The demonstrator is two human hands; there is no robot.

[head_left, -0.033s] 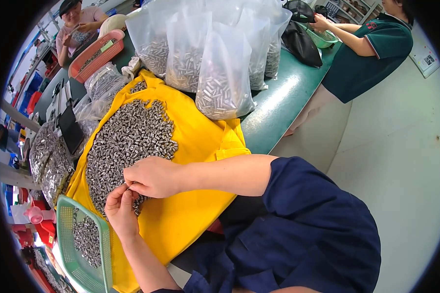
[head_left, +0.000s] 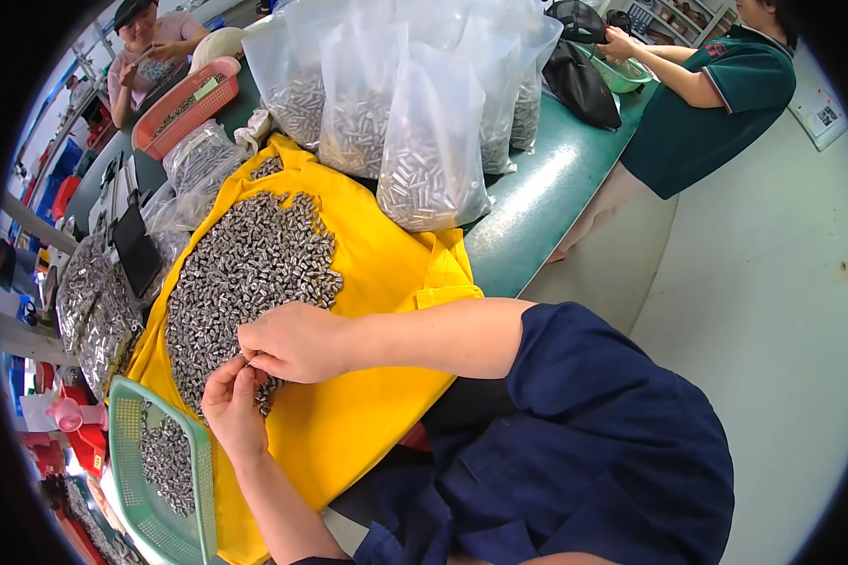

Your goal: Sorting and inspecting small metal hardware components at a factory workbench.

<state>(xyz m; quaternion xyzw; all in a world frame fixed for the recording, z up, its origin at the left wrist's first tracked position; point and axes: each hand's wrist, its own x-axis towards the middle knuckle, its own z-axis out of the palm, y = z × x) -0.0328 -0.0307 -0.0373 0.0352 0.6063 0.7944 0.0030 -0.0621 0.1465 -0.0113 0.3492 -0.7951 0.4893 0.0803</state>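
At the centre-left of the frame, the left hand and right hand met fingertip to fingertip, apparently pinching 1 small silver metal cylinder from the heap of such cylinders spread on the yellow cloth, likely to keep pieces visible, beside the green plastic mesh basket.

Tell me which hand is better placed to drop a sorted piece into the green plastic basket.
Left. The left hand lies right beside the green plastic basket, while the right hand rests farther away on the pile of small grey metal cylinders.
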